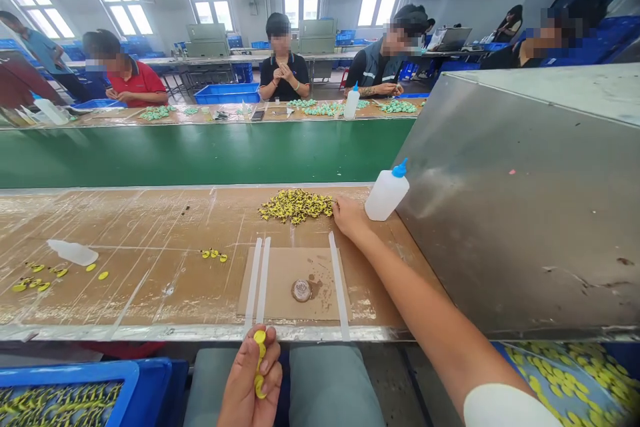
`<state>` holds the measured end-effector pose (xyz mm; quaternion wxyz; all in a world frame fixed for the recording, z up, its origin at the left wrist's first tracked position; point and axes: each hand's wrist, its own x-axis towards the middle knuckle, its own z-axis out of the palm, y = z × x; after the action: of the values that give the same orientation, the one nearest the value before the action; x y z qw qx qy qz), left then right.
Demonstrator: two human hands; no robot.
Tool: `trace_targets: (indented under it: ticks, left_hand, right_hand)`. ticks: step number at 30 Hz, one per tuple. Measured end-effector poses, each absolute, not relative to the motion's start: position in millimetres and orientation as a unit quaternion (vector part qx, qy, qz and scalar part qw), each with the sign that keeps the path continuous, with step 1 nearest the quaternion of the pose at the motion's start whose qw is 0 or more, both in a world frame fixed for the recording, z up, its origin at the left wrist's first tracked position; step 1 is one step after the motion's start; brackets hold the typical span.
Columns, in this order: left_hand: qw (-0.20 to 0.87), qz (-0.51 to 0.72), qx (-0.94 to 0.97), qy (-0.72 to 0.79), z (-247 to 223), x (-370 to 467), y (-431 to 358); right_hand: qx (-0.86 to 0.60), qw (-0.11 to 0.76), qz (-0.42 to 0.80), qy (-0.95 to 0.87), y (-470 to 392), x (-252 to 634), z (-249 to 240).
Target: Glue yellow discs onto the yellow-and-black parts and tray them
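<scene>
Low in front of the table edge, my left hand (pixel 253 373) is closed around several yellow round pieces (pixel 259 350), held in a column between thumb and fingers. My right hand (pixel 350 217) reaches across the table to the right end of a heap of small yellow-and-black pieces (pixel 295 205). Its fingers are bent together there, and whatever they pinch is too small to make out. Just right of that hand stands a white squeeze bottle with a blue tip (pixel 387 195). Between my hands lies a taped cardboard sheet (pixel 285 307) with a small round dish (pixel 301 290) on it.
A white bottle (pixel 73 252) lies on its side at the left, near scattered yellow pieces (pixel 35 283). A metal box (pixel 520 213) walls off the right. Blue bins (pixel 135 380) with yellow parts flank my legs. Beyond a green belt (pixel 200 153), several people sit working.
</scene>
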<state>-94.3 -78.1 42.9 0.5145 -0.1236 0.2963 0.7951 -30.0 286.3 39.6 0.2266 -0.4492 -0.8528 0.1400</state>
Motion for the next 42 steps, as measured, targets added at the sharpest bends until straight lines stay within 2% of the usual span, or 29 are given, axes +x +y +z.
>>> trace_targets:
  ticks: [7,15,25,33,42]
  left_hand:
    - [0.501,0.788,-0.179,0.309,39.1,-101.8,-79.0]
    - [0.471,0.746,-0.201,0.425,45.6,-99.5,-76.2]
    - [0.439,0.756,-0.174,0.453,47.9,-98.0,-79.8]
    - [0.440,0.766,-0.175,0.435,47.4,-101.5,-81.6]
    - [0.441,0.775,-0.166,0.421,50.1,-104.9,-77.6]
  right_hand:
    - [-0.368,0.225,0.112,-0.895,278.6,-16.2,4.6]
    - [-0.333,0.285,0.096,-0.894,249.3,15.3,13.6]
    - [-0.310,0.209,0.093,-0.923,251.5,-14.9,12.9]
    - [-0.260,0.166,0.032,-0.951,258.1,-19.3,27.0]
    - [-0.245,0.192,0.004,-0.950,253.2,-18.8,37.9]
